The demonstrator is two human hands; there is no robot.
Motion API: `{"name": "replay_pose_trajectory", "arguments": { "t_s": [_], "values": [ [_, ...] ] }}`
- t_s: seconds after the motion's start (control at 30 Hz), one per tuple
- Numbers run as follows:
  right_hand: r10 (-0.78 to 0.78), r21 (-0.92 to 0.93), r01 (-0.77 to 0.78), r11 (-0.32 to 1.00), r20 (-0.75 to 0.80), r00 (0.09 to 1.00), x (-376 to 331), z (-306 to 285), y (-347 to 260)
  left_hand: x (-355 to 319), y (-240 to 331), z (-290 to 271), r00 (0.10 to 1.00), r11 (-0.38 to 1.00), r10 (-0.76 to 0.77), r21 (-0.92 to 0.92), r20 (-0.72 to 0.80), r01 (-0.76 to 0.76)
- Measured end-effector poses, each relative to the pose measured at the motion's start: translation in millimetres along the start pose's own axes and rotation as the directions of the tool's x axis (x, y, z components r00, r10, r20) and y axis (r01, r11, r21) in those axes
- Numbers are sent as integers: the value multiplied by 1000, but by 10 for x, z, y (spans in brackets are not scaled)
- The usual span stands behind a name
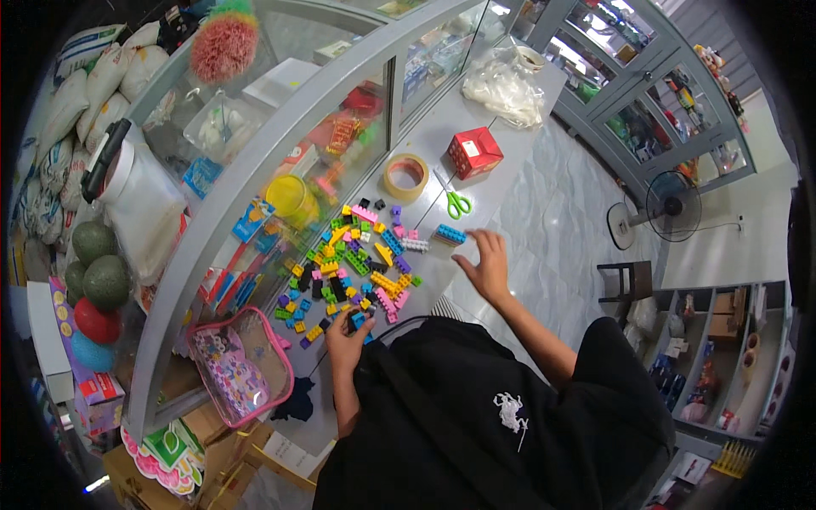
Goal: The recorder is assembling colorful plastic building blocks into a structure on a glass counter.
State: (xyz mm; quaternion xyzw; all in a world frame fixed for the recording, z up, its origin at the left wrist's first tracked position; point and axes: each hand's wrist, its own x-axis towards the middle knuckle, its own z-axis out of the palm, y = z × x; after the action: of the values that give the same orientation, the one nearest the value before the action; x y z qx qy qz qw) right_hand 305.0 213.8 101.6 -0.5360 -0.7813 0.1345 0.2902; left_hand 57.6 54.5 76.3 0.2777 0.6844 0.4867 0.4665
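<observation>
Many small building blocks in yellow, pink, blue, black, green and purple lie loose on the grey tabletop. My left hand is closed at the pile's near edge, its fingers around a dark building block with blue beside it. Whether the blue is part of the same piece, I cannot tell. My right hand is open, thumb and fingers apart, just right of a stack of blue blocks. A row of grey-white blocks lies left of that stack.
Behind the blocks are a tape roll, green-handled scissors and a red box. A glass display case borders the table's left side. A pink-edged clear pouch lies near my left arm. Plastic bags sit at the far end.
</observation>
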Motion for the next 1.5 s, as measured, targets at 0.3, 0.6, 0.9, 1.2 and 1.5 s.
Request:
{"name": "replay_pose_trajectory", "arguments": {
  "t_s": [0.3, 0.6, 0.9, 1.2, 1.5],
  "values": [
    [67, -5, -66, 998, 60, 996, -25, 677, 567, -57, 49, 43, 999, 999, 10, 48, 37, -12],
    [456, 713, -557, 425, 363, 813, -55, 715, 708, -27, -61, -9, 987, 891, -53, -439, 148, 114],
    [379, 681, -729, -69, 693, 613, -143, 211, 167, -130, -35, -119, 931, 554, 216, -822, 293, 130],
    [189, 582, -813, -7, 799, 571, -192, 247, -286, -148, 34, 49, 975, 696, -51, -692, 217, 191],
    [382, 660, -650, 377, 528, 758, -384, 425, -345, -159, -60, 3, 995, 655, -82, -748, 65, 103]
  ]
}}
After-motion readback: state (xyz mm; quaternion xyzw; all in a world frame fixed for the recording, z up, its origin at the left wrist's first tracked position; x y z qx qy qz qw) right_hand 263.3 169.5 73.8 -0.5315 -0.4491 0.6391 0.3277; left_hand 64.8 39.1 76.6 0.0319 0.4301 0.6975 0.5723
